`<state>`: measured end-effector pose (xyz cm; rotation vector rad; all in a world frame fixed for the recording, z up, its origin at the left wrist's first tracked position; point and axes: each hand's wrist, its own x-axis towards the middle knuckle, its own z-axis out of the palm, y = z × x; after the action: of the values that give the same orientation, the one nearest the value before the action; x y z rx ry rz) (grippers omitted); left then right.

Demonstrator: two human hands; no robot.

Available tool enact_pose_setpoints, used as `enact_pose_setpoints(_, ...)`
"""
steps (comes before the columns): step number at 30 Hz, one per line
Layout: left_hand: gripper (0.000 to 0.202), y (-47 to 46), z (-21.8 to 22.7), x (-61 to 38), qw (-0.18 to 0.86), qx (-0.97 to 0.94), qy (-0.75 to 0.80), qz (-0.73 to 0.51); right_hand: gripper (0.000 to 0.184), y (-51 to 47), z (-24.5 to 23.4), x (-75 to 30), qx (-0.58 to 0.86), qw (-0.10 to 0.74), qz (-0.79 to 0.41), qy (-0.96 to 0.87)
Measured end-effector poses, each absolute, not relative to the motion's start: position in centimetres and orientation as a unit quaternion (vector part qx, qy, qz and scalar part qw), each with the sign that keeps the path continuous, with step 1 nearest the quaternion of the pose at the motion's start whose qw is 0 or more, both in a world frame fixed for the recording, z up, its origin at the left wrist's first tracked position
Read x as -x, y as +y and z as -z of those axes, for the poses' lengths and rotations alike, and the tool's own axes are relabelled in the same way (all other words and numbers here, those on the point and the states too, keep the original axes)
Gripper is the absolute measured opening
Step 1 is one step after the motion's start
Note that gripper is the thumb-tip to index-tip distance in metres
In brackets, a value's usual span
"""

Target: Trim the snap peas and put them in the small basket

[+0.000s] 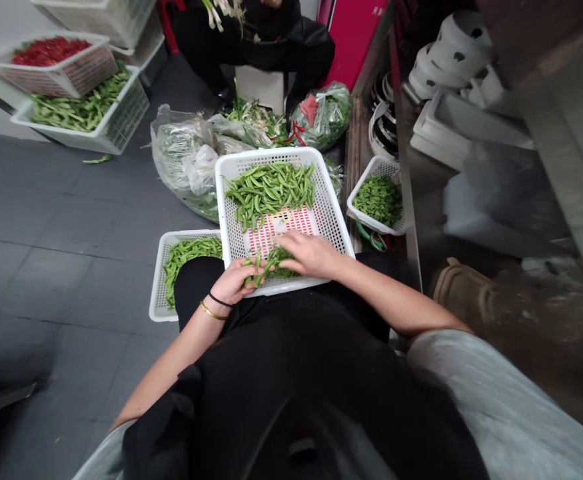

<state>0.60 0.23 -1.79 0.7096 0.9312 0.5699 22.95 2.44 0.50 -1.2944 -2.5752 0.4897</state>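
Observation:
A white plastic basket [334, 217] with a perforated bottom rests across my lap. A heap of green pea pods [271, 189] fills its far half. At the near left corner my left hand [235, 281] is closed around a few pea pods, which stick out past its fingertips. My right hand [312, 255] reaches in over the near side, thumb and fingers apart above a small pile of green trimmings [277, 259]. Part of that pile is hidden beneath the right hand.
Left of my knee stands another basket of pods [191, 250]. Bagged greens [184, 157] lie beyond the lap basket, before a seated person [211, 50] holding spring onions. A basket of leafy greens [378, 200] sits by the metal shelf at right. Stacked baskets [106, 130] stand far left.

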Motion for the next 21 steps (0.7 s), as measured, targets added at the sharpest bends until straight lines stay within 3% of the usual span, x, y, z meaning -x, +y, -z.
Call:
enact_pose_setpoints(4,0.017,0.3,0.8,-0.8,0.699,-0.498,0.444,-0.258,0.028,1.9,-0.6,-20.5,0.318,0.018,-0.202,-0.926)
enact_pose_setpoints(8,0.016,-0.1,-0.9,-1.0,0.596,-0.645,0.396,-0.268,0.033,2.6,-1.2,-20.4,0.269,0.115,-0.451,-0.843)
enact_pose_setpoints(12,0.012,-0.3,-0.7,-0.7,0.539,-0.578,0.461,-0.403,0.04,3.5,-0.1,-21.3,0.303,0.189,-0.643,-0.677)
enact_pose_setpoints(14,0.013,0.4,-0.2,0.0,0.512,-0.479,0.499,-0.509,0.039,4.3,1.2,-22.4,0.352,0.146,-0.641,-0.666)
enact_pose_setpoints(16,0.013,1.4,0.3,1.0,0.527,-0.377,0.492,-0.582,0.031,5.6,2.5,-23.5,0.42,0.04,-0.574,-0.702)
enact_pose_setpoints(19,0.017,2.9,0.8,2.3,0.648,-0.261,0.44,-0.564,0.03,8.3,4.2,-23.6,0.516,-0.091,-0.384,-0.76)
enact_pose_setpoints(21,0.016,3.2,1.2,2.5,0.731,-0.205,0.407,-0.508,0.033,10.4,5.2,-22.0,0.562,-0.08,-0.311,-0.762)
